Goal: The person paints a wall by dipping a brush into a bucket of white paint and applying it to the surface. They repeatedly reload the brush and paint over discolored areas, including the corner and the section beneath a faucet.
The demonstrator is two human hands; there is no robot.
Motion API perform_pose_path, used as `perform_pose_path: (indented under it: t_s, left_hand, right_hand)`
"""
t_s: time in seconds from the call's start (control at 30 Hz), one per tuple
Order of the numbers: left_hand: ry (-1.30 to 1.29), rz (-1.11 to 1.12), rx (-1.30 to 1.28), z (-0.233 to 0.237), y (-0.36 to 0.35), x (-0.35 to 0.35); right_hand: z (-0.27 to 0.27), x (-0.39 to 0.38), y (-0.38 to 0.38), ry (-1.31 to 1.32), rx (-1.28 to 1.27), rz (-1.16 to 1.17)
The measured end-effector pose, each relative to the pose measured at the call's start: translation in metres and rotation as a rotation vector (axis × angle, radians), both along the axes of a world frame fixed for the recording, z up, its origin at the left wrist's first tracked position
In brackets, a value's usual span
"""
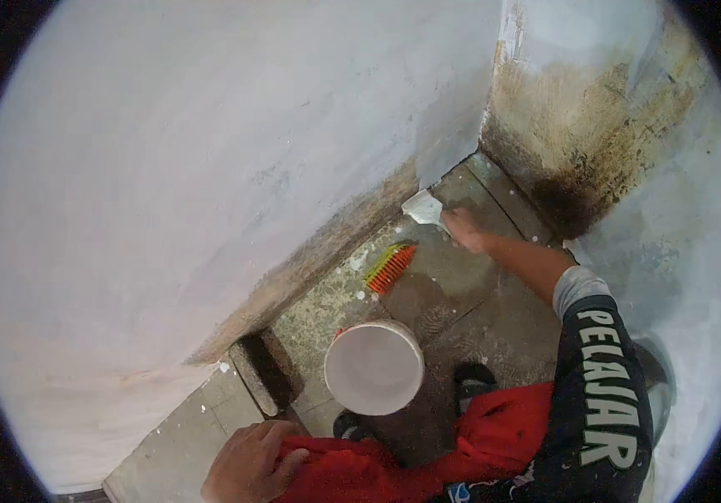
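Note:
My right hand [467, 230] is closed around the handle of a wide paintbrush [424, 210] coated in white. Its bristle end touches the foot of the left wall [293, 142], where fresh white meets a brown stained strip. My left hand [251, 463] rests on my red-trousered knee, thumb apart from the fingers, holding nothing. Between my feet and the wall stands a round pail [374, 369], pale inside. An orange-bristled scrubbing brush [390, 268] with a yellow-green edge lies on the floor between the pail and the paintbrush.
Dark mould and brown stains [595, 159] cover the lower right wall by the corner. White drips spot the floor tiles [452, 285]. A raised step edge [253, 375] lies left of the pail. Something rounded and translucent [660, 369] stands behind my right arm.

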State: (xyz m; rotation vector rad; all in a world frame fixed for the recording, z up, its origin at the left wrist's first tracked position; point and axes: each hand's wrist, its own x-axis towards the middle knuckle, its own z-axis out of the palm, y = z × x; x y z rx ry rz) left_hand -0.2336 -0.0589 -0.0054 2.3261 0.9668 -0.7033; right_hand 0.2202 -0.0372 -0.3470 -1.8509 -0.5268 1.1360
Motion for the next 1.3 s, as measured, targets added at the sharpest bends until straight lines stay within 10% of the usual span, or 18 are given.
perform_pose_path:
  t_s: [1.3]
  left_hand:
    - [-0.030,0.056,0.057,0.008,-0.012,0.012]
  right_hand:
    - [0.051,-0.013,0.019,-0.163,0.175,-0.047]
